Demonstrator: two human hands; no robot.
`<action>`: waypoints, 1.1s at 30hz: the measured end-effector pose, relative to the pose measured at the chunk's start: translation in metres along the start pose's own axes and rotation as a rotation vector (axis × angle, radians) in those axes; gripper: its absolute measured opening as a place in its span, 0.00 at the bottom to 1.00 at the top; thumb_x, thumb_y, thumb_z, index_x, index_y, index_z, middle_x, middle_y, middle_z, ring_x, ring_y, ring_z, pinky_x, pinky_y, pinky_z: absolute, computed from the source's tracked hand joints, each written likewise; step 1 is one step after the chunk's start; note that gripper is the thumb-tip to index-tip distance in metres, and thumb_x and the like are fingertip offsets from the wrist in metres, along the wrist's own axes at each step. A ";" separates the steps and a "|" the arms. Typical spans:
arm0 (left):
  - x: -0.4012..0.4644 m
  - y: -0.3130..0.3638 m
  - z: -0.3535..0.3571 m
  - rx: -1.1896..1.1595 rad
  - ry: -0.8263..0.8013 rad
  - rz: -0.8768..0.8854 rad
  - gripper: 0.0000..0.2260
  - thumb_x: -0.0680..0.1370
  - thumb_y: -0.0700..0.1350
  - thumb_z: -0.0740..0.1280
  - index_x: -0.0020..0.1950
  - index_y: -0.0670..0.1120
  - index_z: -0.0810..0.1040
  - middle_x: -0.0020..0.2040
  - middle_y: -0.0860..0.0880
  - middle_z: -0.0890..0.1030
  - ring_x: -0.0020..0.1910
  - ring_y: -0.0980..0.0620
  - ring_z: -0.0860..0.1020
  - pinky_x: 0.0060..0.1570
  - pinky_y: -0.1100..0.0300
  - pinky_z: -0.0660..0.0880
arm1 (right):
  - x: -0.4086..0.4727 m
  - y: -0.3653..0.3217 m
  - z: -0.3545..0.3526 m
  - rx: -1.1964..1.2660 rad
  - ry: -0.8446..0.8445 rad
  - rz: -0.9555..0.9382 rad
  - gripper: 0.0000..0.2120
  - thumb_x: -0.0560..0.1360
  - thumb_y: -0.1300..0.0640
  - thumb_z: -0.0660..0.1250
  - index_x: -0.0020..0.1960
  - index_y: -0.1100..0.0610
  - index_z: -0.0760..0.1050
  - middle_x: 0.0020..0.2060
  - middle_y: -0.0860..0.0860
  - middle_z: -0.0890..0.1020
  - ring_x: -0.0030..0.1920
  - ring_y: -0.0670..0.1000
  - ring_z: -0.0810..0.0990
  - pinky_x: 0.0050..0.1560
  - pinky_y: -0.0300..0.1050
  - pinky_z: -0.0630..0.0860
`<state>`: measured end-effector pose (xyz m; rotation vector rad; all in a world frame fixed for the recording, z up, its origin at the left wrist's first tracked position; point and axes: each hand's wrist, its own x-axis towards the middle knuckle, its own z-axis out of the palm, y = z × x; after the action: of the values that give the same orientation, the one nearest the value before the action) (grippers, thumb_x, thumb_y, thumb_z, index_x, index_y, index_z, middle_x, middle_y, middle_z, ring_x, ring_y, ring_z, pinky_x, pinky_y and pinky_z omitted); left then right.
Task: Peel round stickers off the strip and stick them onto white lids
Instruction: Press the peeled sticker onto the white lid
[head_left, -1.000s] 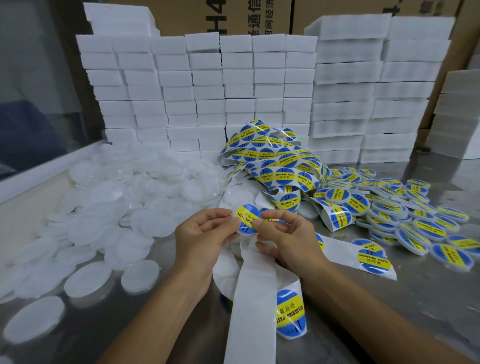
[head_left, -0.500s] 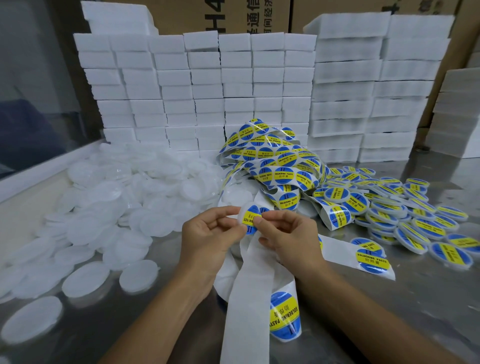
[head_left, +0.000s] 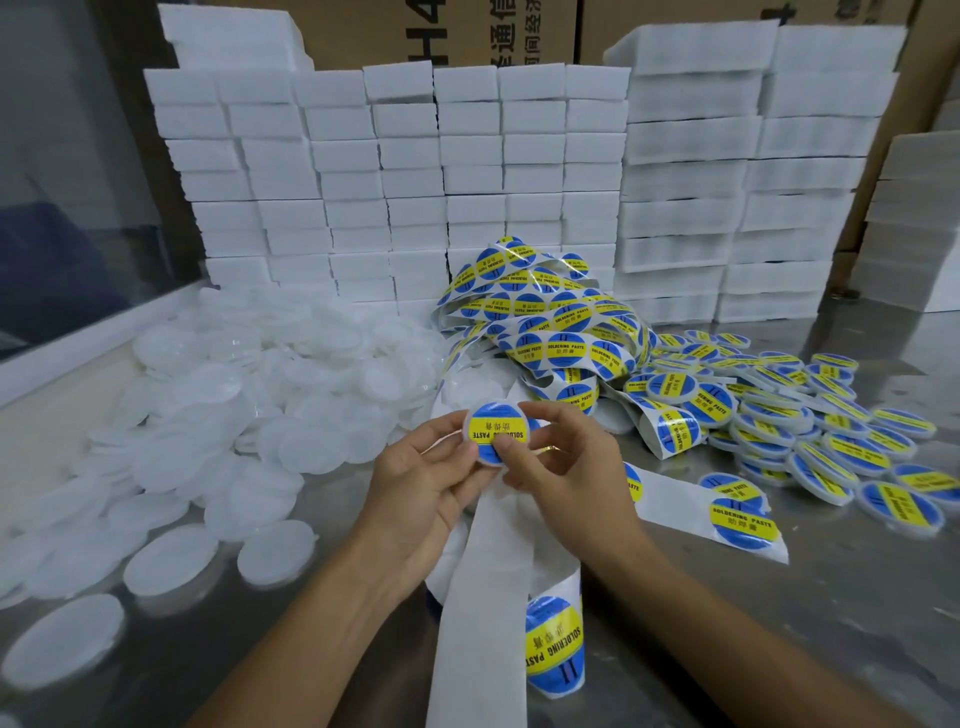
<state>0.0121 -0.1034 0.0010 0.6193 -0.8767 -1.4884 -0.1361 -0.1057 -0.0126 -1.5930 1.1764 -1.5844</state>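
A white lid (head_left: 496, 432) sits between both hands at the centre, with a blue and yellow round sticker on its face. My left hand (head_left: 426, 483) grips the lid's left rim with thumb and fingers. My right hand (head_left: 566, 467) presses its thumb on the sticker's lower edge. The empty white backing strip (head_left: 483, 597) hangs down from under the hands toward me, with one sticker (head_left: 553, 642) on a loop of it. A tangled sticker strip (head_left: 540, 322) is heaped behind the hands.
A big pile of bare white lids (head_left: 249, 395) covers the left of the steel table (head_left: 779, 623). Several stickered lids (head_left: 810, 415) lie at the right. Stacked white blocks (head_left: 467, 171) and cardboard boxes wall off the back.
The sticker was held folded and half-peeled between both hands' fingertips. Now it lies flat on the lid's face, and the lid has turned toward me.
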 end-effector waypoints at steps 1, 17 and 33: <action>0.000 0.000 0.000 -0.010 -0.021 -0.013 0.12 0.77 0.31 0.61 0.59 0.37 0.77 0.54 0.37 0.83 0.54 0.41 0.83 0.48 0.57 0.81 | -0.001 0.000 0.001 -0.027 -0.006 -0.027 0.17 0.71 0.53 0.77 0.58 0.50 0.77 0.40 0.52 0.82 0.35 0.51 0.84 0.40 0.51 0.82; -0.001 -0.001 0.000 -0.023 -0.082 -0.093 0.17 0.72 0.35 0.65 0.60 0.35 0.76 0.56 0.36 0.82 0.56 0.41 0.82 0.48 0.55 0.81 | 0.001 0.004 -0.002 -0.137 0.028 -0.121 0.10 0.82 0.56 0.61 0.49 0.53 0.80 0.28 0.48 0.82 0.30 0.46 0.81 0.39 0.43 0.77; -0.007 -0.004 0.008 0.030 -0.058 -0.107 0.10 0.75 0.33 0.63 0.55 0.35 0.78 0.51 0.36 0.84 0.50 0.42 0.84 0.43 0.57 0.81 | 0.006 0.002 -0.009 -0.044 0.051 -0.028 0.10 0.80 0.54 0.66 0.43 0.57 0.78 0.29 0.50 0.82 0.26 0.47 0.79 0.31 0.44 0.75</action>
<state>0.0040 -0.0956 0.0014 0.6567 -0.9244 -1.5987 -0.1459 -0.1106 -0.0103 -1.6123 1.2288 -1.6356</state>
